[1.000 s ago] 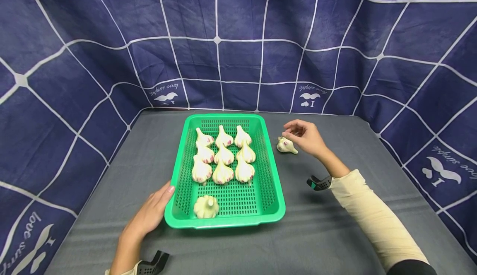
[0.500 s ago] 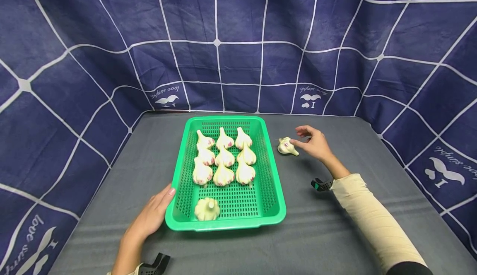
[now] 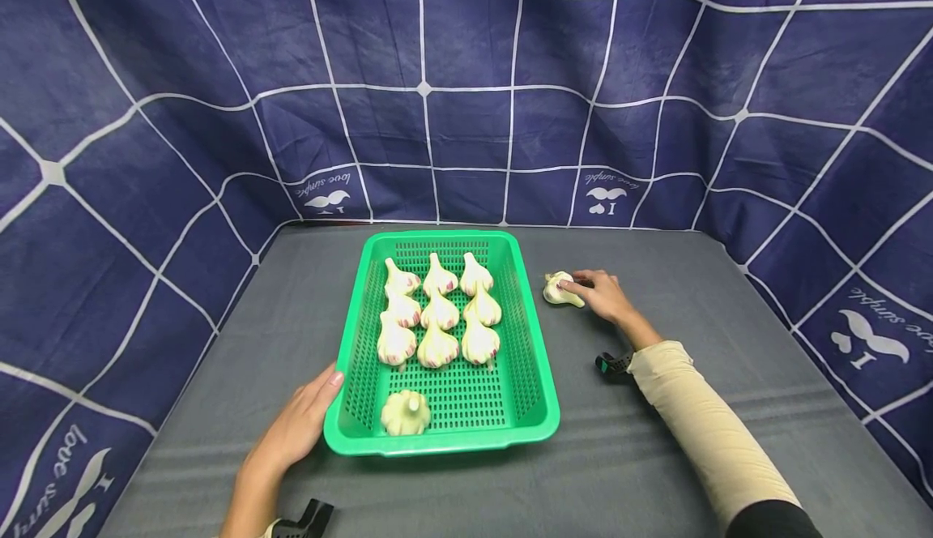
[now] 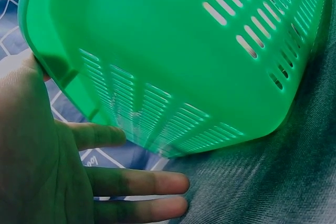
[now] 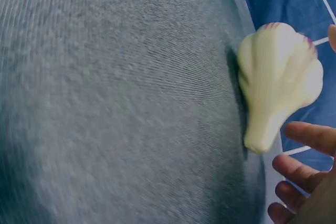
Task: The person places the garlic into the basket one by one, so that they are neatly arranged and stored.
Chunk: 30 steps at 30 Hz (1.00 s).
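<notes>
A lone garlic bulb [image 3: 561, 288] lies on the grey cloth to the right of the green basket [image 3: 539, 376]. My right hand [image 3: 599, 291] is low beside it, thumb and forefinger overlapping the bulb in the head view. From the right wrist, the bulb [image 5: 278, 77] points its stem towards the camera, and the hand's loosely bent fingers [image 5: 310, 137] show a gap from it. My left hand [image 3: 299, 416] rests against the basket's left side. In the left wrist view its thumb is at the rim and its straight fingers [image 4: 142, 182] extend along the outer wall [image 4: 157, 77].
Inside the basket, several garlic bulbs [image 3: 437, 311] stand in three columns towards the back. Another bulb [image 3: 405, 413] sits apart at the front left corner, its stem up. A blue checked curtain [image 3: 466, 133] surrounds the table [image 3: 612, 457] at the back and sides.
My right hand first drew back slightly to the right, then lowered and came in beside the lone garlic bulb. The left hand stays at the basket. The head view tilted up a little.
</notes>
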Available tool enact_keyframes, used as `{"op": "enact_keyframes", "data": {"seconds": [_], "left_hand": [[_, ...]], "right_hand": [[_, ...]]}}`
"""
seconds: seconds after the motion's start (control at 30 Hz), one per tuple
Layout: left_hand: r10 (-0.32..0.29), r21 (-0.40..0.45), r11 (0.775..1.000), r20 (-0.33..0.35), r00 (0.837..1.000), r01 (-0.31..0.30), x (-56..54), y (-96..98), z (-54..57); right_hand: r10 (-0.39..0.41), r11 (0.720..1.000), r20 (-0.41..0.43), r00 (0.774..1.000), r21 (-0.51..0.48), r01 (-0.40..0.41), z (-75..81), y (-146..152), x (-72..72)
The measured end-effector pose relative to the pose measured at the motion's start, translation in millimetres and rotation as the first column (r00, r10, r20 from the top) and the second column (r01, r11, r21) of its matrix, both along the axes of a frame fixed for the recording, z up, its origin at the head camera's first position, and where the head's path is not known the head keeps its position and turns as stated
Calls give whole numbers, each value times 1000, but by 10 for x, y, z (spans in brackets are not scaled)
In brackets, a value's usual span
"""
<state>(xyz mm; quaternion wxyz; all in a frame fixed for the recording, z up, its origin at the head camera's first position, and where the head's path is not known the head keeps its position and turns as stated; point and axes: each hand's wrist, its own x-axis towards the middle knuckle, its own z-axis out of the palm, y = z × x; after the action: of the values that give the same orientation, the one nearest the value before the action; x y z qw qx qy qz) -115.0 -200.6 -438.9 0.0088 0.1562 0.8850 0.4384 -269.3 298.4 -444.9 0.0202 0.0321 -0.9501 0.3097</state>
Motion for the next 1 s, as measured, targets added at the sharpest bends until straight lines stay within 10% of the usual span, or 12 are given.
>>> {"op": "enact_keyframes", "data": {"seconds": [1.0], "left_hand": [[2, -1, 1000, -8, 1000, -2, 4, -2, -17]], "right_hand": [[-7, 1000, 27, 1000, 16, 7, -93, -83, 32]]}}
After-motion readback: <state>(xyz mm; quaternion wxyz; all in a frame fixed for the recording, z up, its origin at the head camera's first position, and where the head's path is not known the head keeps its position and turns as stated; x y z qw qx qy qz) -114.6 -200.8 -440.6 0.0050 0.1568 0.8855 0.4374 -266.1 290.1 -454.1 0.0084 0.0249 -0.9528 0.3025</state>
